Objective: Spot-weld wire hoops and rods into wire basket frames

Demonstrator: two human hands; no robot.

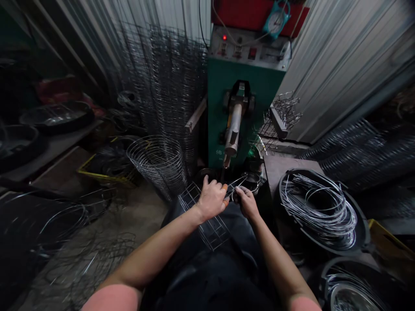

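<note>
My left hand is closed on a wire rack, a small welded grid that slants down over my lap. Orange coverings show on two of its fingertips. Just to the right, my right hand pinches a thin bent wire close to the rack's far end. How wire and rack meet is hidden by my fingers. Above both hands, the metal electrode arm of a green machine points down, its tip a little beyond my left fingers.
To the left stand a wire basket and tall stacks of wire baskets. At right, a black basin holds coiled wire; another basin is below it. A yellow crate and loose wire scraps lie on the floor.
</note>
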